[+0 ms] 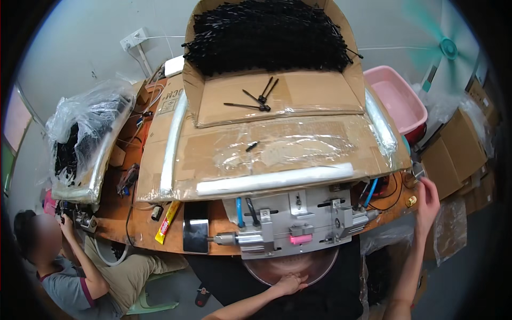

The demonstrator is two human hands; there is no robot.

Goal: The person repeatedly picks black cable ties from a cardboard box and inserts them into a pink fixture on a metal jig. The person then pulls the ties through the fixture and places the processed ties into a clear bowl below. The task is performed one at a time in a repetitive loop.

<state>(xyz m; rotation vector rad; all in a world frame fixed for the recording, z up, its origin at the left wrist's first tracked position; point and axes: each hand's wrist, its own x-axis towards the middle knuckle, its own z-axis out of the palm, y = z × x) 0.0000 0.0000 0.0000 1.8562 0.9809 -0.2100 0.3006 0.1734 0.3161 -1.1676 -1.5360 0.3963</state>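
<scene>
Your left hand (290, 284) lies flat, fingers spread, inside the round bowl (320, 269) set just under the metal press (296, 224), placed as if to catch what drops. Your right hand (428, 198) is raised at the tabletop (122, 213) edge beside a small brass fitting (411, 201); whether it grips anything, I cannot tell. Black ties (266, 34) fill the cardboard box (282, 98) above, within reach.
</scene>
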